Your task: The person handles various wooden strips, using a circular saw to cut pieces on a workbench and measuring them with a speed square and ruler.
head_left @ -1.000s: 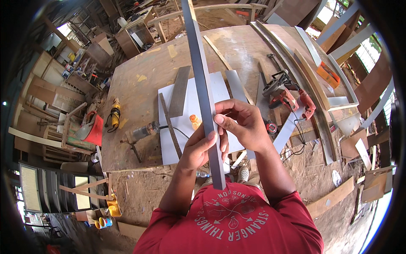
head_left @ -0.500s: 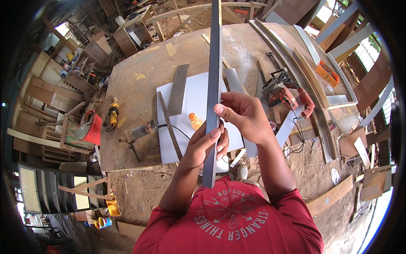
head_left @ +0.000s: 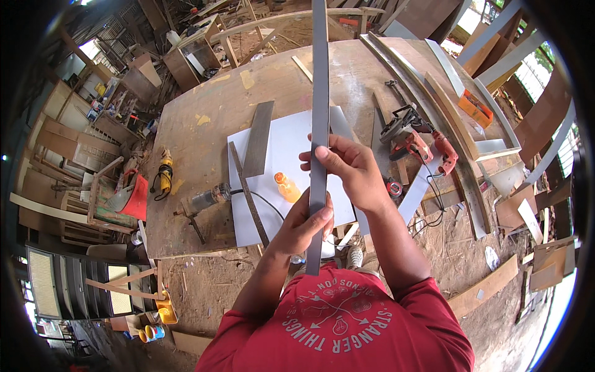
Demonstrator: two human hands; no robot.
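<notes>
A long, narrow grey strip of board [head_left: 320,93] stands lengthwise in front of me, its top running past the upper edge of the picture and its lower end near my shirt. My left hand [head_left: 305,223] is wrapped round its lower part. Higher up, my right hand [head_left: 347,167] pinches it, thumb on the face and fingers behind. Beyond my hands, a white sheet [head_left: 248,217] lies on the wooden worktable [head_left: 186,136]. On that sheet are an orange-yellow bottle [head_left: 286,188], a grey-brown board piece [head_left: 259,139] and a thin dark strip [head_left: 248,192].
To the right on the table lie a red circular saw [head_left: 412,146], a tape measure [head_left: 393,188], long wooden rails [head_left: 434,118] and an orange tool [head_left: 476,110]. At left are a yellow power tool [head_left: 163,175] and a corded grey tool [head_left: 211,197]. A red container [head_left: 131,192] stands beyond the table's left side.
The strip has turned slightly, showing more of its flat face and leaning less. My left hand has shifted a little lower and right on it; the right hand's fingers have spread behind it.
</notes>
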